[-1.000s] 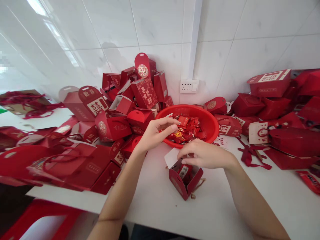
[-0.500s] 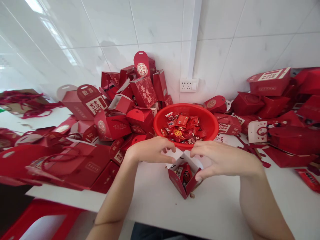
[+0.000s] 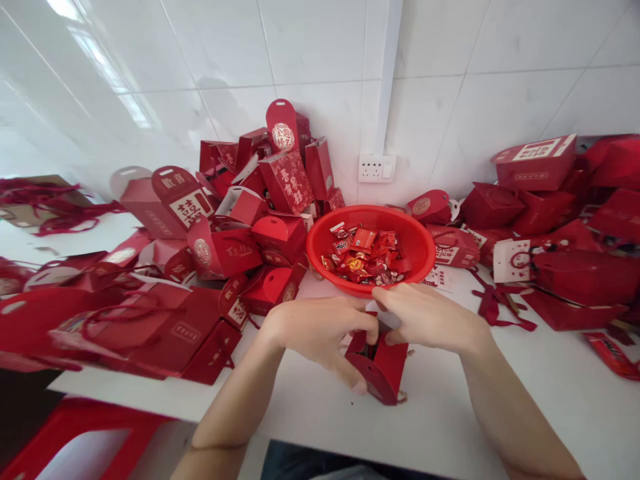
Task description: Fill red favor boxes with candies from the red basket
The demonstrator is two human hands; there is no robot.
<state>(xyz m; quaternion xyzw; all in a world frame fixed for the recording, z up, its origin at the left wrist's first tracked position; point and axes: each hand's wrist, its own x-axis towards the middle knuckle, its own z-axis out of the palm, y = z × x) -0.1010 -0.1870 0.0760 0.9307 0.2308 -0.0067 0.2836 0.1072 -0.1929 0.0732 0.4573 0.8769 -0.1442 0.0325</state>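
A small red gift box point(image 3: 383, 370) stands on the white table point(image 3: 450, 427) right in front of me. My left hand point(image 3: 320, 333) wraps its left side, thumb low on the front face, fingers curled over the top. My right hand point(image 3: 427, 319) pinches the box's top flaps from the right, fingertips meeting those of the left. The flaps are pressed together, so what is inside is hidden. Just behind both hands sits a red plastic basket point(image 3: 417, 233) holding several red-wrapped candies point(image 3: 365, 257).
A heap of red gift boxes point(image 3: 240, 227) fills the table's left and back, another pile point(image 3: 565, 227) the right. Red ribbons point(image 3: 493, 303) lie right of the basket. A wall socket point(image 3: 377, 169) is on the tiled wall. A red stool point(image 3: 75, 447) stands below left.
My left hand left the candy basket and came to the box. Both hands then folded the open white flaps inward, and the box top is now closed under my fingers.
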